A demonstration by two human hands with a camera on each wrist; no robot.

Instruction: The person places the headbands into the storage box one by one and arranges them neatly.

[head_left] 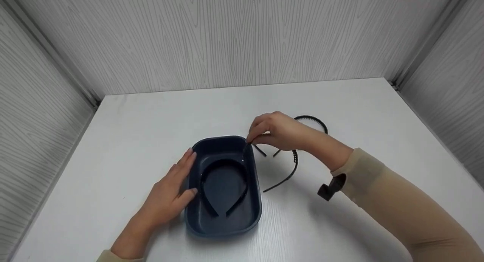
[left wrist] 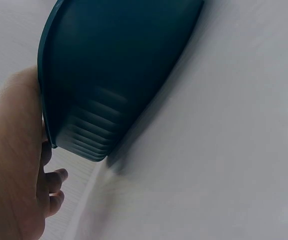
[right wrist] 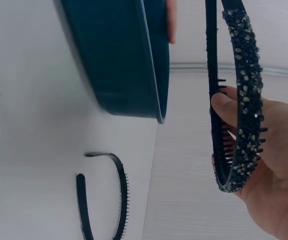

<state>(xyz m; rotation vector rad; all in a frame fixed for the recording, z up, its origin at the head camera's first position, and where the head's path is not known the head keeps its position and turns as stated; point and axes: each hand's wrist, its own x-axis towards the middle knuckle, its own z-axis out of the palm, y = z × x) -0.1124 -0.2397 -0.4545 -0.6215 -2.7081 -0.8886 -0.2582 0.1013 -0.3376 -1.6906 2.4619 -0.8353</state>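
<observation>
A dark blue rectangular tub (head_left: pixel 223 231) stands on the white table. A black headband (head_left: pixel 206 203) lies inside it, its ends toward me. My left hand (head_left: pixel 166 196) rests along the tub's left side, fingers fairly straight, thumb and fingertips at the rim; the left wrist view shows the tub's outer wall (left wrist: pixel 118 70) beside this hand. Above the tub's far right corner, my right hand (head_left: pixel 280 131) holds a toothed black headband (right wrist: pixel 246 95) covered with glittery dark and pale stones. The right wrist view shows thumb and fingers (right wrist: pixel 226 107) pinching its band.
Another black toothed headband (head_left: pixel 312 117) lies on the table (head_left: pixel 151 118) right of the tub, partly hidden by my right hand and forearm. Grey wood-grain panels (head_left: pixel 227 39) enclose the table's back and sides. A dark strap piece (head_left: pixel 332 187) hangs at my right sleeve.
</observation>
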